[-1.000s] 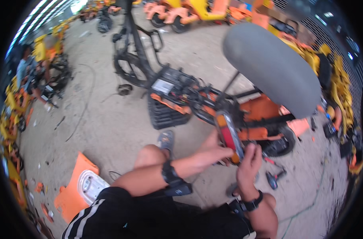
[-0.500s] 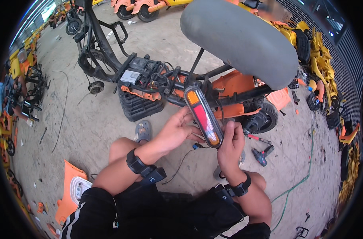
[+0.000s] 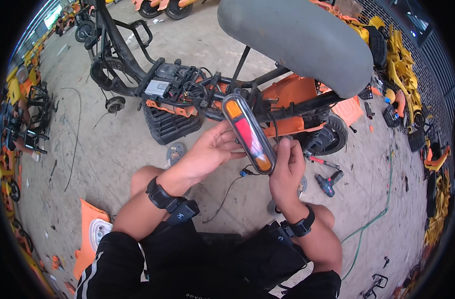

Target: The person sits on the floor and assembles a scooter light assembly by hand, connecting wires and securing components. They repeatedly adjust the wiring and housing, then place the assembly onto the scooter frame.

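Observation:
A long tail light (image 3: 248,133) with amber ends, a red middle and a black rim is held up between my two hands, tilted with its lower end to the right. My left hand (image 3: 215,149) grips it along its left edge, some fingers hidden behind it. At the lower right end, my right hand (image 3: 285,169) pinches the rim between thumb and bent fingers. A dark cable with a blue connector (image 3: 245,172) shows just below the light. Right behind stands a stripped scooter frame (image 3: 215,94) with a grey seat (image 3: 299,42) and a silver box (image 3: 157,88).
Right of my right hand, a cordless drill (image 3: 328,183) and a red-handled tool (image 3: 321,161) lie on the concrete floor. A green hose (image 3: 374,226) runs farther right. An orange panel (image 3: 90,234) lies at left. Yellow scooter parts (image 3: 399,65) are piled along the right wall.
The whole view has shifted slightly, with the scooter frame, light and hands appearing a little higher and further left. Both hands keep their hold on the tail light.

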`<action>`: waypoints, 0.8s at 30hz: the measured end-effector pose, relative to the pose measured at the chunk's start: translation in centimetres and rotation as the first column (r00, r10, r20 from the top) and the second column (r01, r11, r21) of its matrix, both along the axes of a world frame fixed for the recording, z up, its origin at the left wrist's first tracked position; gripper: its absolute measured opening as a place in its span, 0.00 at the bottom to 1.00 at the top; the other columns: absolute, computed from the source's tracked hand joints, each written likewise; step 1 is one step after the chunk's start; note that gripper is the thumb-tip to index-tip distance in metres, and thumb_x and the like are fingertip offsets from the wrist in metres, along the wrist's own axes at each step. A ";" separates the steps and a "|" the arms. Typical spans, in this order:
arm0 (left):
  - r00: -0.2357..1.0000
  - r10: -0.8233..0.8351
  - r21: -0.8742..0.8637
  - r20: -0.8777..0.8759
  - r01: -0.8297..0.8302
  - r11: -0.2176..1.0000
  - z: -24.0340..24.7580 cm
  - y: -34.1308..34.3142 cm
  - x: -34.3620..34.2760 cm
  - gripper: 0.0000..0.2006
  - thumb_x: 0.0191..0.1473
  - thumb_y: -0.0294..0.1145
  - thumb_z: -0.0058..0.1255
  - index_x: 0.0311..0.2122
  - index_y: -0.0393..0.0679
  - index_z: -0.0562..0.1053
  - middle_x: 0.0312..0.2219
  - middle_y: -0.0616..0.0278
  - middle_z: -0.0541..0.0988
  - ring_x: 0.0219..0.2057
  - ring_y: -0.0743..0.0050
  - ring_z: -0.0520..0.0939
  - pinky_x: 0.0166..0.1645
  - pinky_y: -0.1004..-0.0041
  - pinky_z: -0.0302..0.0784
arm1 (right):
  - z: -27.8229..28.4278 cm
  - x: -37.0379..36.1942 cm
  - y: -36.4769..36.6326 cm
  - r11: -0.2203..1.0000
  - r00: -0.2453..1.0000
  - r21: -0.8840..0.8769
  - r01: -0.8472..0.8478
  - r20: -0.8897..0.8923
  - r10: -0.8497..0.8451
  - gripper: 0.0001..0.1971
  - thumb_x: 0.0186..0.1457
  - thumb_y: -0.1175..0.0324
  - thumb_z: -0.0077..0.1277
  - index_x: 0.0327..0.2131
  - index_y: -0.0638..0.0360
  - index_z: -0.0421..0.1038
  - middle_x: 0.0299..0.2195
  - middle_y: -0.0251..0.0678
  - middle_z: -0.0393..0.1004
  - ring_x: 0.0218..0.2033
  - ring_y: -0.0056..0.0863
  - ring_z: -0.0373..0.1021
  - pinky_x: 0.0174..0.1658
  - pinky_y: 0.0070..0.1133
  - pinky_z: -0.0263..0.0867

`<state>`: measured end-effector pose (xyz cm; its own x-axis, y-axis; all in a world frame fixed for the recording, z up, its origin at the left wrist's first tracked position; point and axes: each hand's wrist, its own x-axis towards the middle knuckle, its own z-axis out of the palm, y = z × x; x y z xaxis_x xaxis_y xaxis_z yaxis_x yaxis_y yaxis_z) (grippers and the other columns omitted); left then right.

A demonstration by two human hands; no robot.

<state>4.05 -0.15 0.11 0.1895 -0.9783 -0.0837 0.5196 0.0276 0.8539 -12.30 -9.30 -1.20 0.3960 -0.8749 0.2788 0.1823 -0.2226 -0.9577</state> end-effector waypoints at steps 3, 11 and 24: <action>0.999 -0.026 -0.027 -0.044 0.025 0.999 -0.3 -0.1 0.3 0.37 0.45 0.06 0.37 0.64 0.39 0.57 0.58 0.53 0.69 0.58 0.59 0.73 0.63 0.60 0.70 | 0.1 0.0 -0.1 1.000 1.000 0.000 -0.001 0.009 0.001 0.12 0.69 0.63 0.44 0.33 0.60 0.66 0.26 0.25 0.67 0.27 0.09 0.59 0.30 0.13 0.57; 0.993 -0.025 -0.012 -0.118 0.024 1.000 0.7 0.0 -0.2 0.31 0.51 0.12 0.44 0.63 0.40 0.59 0.55 0.56 0.72 0.55 0.62 0.75 0.59 0.57 0.73 | 0.0 0.2 0.0 0.999 0.999 -0.038 0.015 0.032 -0.014 0.11 0.69 0.65 0.44 0.33 0.61 0.67 0.26 0.24 0.67 0.26 0.08 0.58 0.28 0.12 0.57; 0.972 0.110 0.022 -0.206 -0.108 0.994 1.3 0.2 0.0 0.27 0.53 0.25 0.43 0.60 0.41 0.60 0.53 0.44 0.71 0.41 0.58 0.80 0.51 0.59 0.77 | 0.6 -0.4 1.2 0.971 0.973 -0.079 -0.226 -0.066 0.221 0.05 0.61 0.73 0.54 0.35 0.66 0.72 0.28 0.36 0.77 0.23 0.17 0.70 0.25 0.15 0.66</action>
